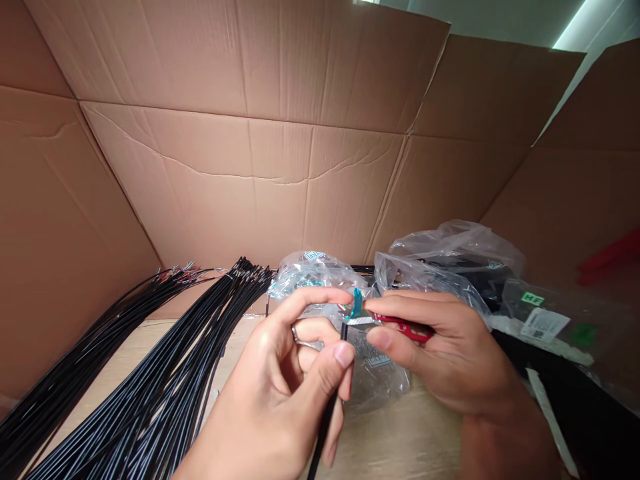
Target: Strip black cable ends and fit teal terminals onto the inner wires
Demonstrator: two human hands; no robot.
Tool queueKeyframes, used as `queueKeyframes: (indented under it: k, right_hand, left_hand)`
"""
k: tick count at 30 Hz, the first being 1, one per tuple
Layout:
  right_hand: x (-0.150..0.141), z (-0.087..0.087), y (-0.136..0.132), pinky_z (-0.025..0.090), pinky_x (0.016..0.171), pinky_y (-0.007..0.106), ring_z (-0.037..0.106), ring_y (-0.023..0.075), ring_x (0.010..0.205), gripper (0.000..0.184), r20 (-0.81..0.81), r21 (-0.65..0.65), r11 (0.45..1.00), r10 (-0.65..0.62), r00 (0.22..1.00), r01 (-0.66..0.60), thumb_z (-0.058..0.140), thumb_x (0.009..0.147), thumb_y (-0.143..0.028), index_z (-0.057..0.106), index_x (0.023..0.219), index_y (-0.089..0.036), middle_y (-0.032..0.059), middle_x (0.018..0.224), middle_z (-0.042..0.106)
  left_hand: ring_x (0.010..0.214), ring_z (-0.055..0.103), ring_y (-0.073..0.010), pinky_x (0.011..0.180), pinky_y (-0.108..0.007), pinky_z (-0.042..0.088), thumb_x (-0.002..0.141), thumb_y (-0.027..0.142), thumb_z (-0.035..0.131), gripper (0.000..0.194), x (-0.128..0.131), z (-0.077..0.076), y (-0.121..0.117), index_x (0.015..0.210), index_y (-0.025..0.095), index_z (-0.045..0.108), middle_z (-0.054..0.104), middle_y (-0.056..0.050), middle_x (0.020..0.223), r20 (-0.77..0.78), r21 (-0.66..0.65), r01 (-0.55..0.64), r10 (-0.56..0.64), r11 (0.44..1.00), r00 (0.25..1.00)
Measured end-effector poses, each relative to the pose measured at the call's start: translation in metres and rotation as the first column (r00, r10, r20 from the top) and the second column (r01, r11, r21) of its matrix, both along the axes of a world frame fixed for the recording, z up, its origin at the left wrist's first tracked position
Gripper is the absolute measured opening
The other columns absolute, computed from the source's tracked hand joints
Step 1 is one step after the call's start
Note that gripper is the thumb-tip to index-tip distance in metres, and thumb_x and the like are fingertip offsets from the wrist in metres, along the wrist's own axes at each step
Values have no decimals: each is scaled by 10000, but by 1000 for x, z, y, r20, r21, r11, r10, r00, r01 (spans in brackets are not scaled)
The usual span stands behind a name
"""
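My left hand (295, 380) is closed around a black cable (325, 427), pinching it near its upper end between thumb and fingers. My left index finger reaches over to a small teal strip (357, 303) standing at the cable end. In my right hand (440, 340) is a red utility knife (407, 329), gripped between thumb and fingers. Its light, segmented blade points left and lies by the cable tip, just below the teal strip. Small coloured wires at the tip are partly hidden by my fingertips.
Long bundles of black cables (150, 387) lie on the left of the wooden surface (400, 440), their far ends stripped. Clear plastic bags (440, 267) sit behind my hands and to the right, one with a white label (545, 325). Cardboard walls (250, 147) enclose the back and sides.
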State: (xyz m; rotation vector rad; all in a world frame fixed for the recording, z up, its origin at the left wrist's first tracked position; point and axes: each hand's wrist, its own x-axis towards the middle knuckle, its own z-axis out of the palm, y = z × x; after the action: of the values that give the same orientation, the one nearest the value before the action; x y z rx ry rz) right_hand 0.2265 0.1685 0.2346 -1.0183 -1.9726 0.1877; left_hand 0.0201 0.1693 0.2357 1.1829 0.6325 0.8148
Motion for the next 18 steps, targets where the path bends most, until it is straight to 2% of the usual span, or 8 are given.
queueKeyframes:
  k: [6,10,14,18]
  right_hand:
    - [0,2,-1,493,621,198,616,97,644,90,0,-14,1000,1,1000,-1,675,925,-207,727,851,-202,-26,737,690]
    - [1,0,-1,446,560,214,548,96,572,155,25,-28,1000,9,1000,-8,646,947,-209,728,817,-196,-28,646,635]
    - [1,-1,-1,468,617,206,603,100,650,117,0,-30,999,34,999,-34,636,958,-194,729,889,-212,-18,761,696]
    - [1,-2,-1,442,624,197,558,87,656,91,-47,-111,994,11,999,-16,620,986,-256,697,943,-235,-36,761,640]
  left_hand:
    - [422,466,-55,396,-142,375,960,464,643,489,-2,-2,0,1378,301,447,560,32,737,-7,-13,-1,1,1000,1000]
    - [408,477,-42,413,-139,359,971,451,631,445,-2,-1,3,1349,286,463,563,34,747,-21,-14,23,-23,1000,1000]
    - [407,490,-49,407,-136,341,971,443,634,448,-1,-1,7,1347,281,452,565,42,735,-19,9,38,-38,999,999]
    - [457,506,-61,447,-158,409,974,441,631,480,-2,-3,8,1385,284,439,566,39,754,-33,41,9,-7,999,999]
